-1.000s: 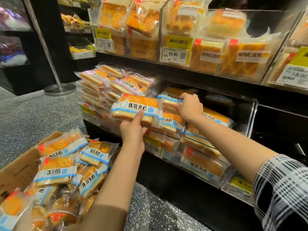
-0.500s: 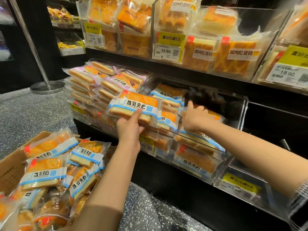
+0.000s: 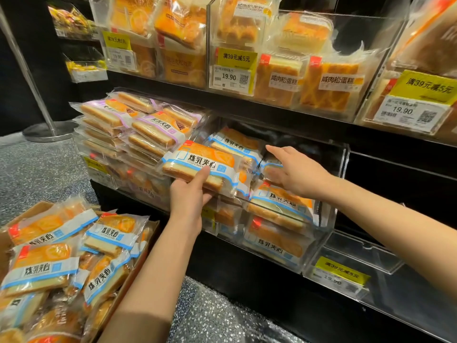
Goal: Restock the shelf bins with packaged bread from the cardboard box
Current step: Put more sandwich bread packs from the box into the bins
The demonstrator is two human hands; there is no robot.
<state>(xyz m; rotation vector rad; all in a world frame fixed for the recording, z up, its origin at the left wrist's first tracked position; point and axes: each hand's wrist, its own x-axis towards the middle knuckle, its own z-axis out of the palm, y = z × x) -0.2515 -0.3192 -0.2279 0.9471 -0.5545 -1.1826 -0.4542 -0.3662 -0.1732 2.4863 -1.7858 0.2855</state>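
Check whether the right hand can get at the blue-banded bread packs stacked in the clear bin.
Probably yes: the right hand is open at the clear bin, fingers by the stacked packs; the left hand's held pack sits beside, not across.

The cardboard box sits on the floor at lower left, heaped with bread packets, in front of the shelf unit and below its lower row of bins. In that row, a full bin stands left of the middle bin, where the left hand holds one packet at the front and the right hand rests on the stack inside. Above them the upper shelf carries more bins, and a stanchion base stands far left.
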